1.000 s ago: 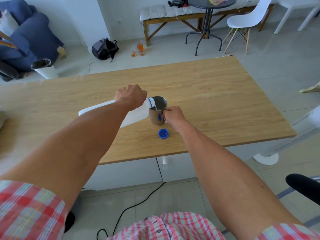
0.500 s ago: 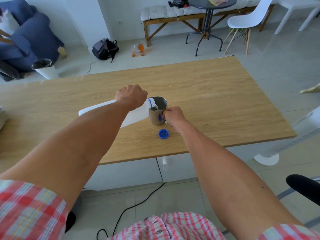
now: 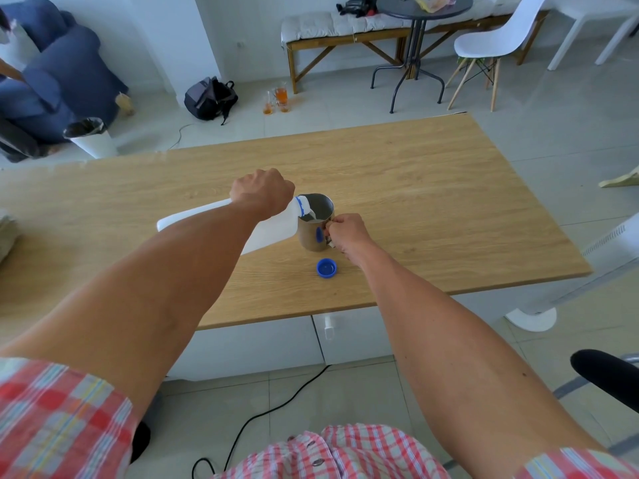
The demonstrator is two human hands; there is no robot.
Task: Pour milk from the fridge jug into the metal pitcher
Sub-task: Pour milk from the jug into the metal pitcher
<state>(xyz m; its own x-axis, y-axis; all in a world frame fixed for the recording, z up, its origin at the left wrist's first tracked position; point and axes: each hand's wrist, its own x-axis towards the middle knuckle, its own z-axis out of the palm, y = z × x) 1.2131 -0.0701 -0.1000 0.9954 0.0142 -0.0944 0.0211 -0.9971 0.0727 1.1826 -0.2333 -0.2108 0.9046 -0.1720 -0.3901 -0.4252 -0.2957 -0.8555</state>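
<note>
jug point(image 3: 266, 233) was held tipped by the left hand point(image 3: 261, 192), fingers curled round it, mouth over the pitcher point(image 3: 315, 223) | pitcher was gripped at its handle by the right hand point(image 3: 346, 232), upright mid-bench point(image 3: 449, 209) | milk was seen inside | blue cap point(image 3: 326, 267) lay just near of the pitcher

One milk jug point(image 3: 273, 229), one metal pitcher point(image 3: 313, 233), one blue cap point(image 3: 326, 268), two hands point(image 3: 261, 191) on one table point(image 3: 449, 209).

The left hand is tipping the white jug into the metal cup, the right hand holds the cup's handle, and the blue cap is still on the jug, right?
Not quite. The blue cap is off, lying on the table in front of the metal cup, as the head view shows. The rest is right: the left hand tips the white jug, and the right hand holds the cup's handle.
</note>
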